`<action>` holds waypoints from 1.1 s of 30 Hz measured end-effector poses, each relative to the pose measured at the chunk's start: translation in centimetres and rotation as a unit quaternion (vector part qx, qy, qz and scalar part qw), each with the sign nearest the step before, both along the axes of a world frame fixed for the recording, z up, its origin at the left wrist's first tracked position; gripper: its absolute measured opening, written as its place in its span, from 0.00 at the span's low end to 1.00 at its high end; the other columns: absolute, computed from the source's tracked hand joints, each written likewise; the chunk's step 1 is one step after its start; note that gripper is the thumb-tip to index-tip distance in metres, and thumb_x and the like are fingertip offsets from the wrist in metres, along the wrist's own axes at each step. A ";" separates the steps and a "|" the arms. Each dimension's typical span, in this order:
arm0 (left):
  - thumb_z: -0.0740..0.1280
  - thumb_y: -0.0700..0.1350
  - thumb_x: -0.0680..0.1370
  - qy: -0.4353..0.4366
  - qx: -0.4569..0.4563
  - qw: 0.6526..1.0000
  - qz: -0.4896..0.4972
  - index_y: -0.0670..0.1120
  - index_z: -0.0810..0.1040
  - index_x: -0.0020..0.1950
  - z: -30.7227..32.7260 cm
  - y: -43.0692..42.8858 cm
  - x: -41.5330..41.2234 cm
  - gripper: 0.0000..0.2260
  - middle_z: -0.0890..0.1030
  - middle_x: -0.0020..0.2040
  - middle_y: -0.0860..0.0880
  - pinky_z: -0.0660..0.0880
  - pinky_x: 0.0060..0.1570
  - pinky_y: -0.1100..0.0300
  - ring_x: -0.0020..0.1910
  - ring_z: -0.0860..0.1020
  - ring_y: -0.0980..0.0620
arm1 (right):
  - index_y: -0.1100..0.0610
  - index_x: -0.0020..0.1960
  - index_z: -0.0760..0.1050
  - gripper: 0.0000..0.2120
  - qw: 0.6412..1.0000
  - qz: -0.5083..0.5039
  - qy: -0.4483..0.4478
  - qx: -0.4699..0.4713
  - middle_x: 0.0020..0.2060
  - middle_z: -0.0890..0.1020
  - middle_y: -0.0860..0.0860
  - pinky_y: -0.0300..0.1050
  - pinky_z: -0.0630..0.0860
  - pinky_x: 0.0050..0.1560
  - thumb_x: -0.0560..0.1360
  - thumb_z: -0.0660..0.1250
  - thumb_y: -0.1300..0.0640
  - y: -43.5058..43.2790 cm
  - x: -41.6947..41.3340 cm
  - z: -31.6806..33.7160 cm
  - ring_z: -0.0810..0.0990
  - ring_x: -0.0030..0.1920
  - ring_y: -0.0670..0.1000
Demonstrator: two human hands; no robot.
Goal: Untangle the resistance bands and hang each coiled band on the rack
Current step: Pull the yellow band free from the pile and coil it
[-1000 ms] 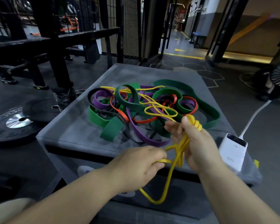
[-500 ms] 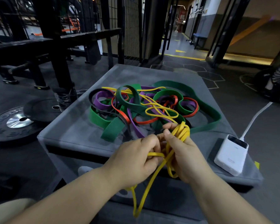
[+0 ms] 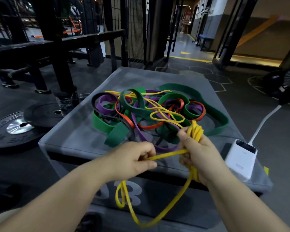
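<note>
A tangle of resistance bands (image 3: pixel 141 111) in green, purple, red, black and yellow lies on a grey padded box (image 3: pixel 70 133). My right hand (image 3: pixel 197 153) grips a coiled bundle of the yellow band (image 3: pixel 195 130) just in front of the pile. My left hand (image 3: pixel 134 158) pinches a strand of that same yellow band, stretched between the two hands. A long loop of it hangs down in front of the box. Another thin yellow band still winds through the tangle.
A white power bank (image 3: pixel 239 158) with a white cable sits on the box's right front corner. Weight plates (image 3: pixel 15 128) lie on the floor to the left. A black metal rack (image 3: pixel 57 47) stands behind them.
My hands have drawn apart, the left moving left and pulling a yellow strand taut. The hanging yellow loop has swung and dropped lower in front of the box.
</note>
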State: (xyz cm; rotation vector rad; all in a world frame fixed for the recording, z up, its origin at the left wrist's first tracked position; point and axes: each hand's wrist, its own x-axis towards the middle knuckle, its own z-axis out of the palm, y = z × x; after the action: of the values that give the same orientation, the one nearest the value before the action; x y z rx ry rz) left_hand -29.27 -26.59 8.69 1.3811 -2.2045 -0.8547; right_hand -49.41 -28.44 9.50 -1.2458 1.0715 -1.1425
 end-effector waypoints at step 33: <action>0.67 0.46 0.75 0.104 -0.083 0.991 -0.021 0.50 0.73 0.48 1.1 -0.1 0.6 0.04 0.78 0.43 0.52 0.75 0.45 0.55 0.43 0.77 0.53 | 0.59 0.41 0.71 0.18 0.927 0.325 0.083 0.168 0.19 0.63 0.50 0.46 0.75 0.35 0.75 0.68 0.44 1.1 0.5 -1.3 0.67 0.20 0.49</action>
State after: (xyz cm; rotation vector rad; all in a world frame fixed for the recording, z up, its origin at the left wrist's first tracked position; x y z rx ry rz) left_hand -28.67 -26.71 9.75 1.1204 -2.0981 -0.7725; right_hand -48.86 -27.36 8.22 -1.2918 0.8285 -0.3341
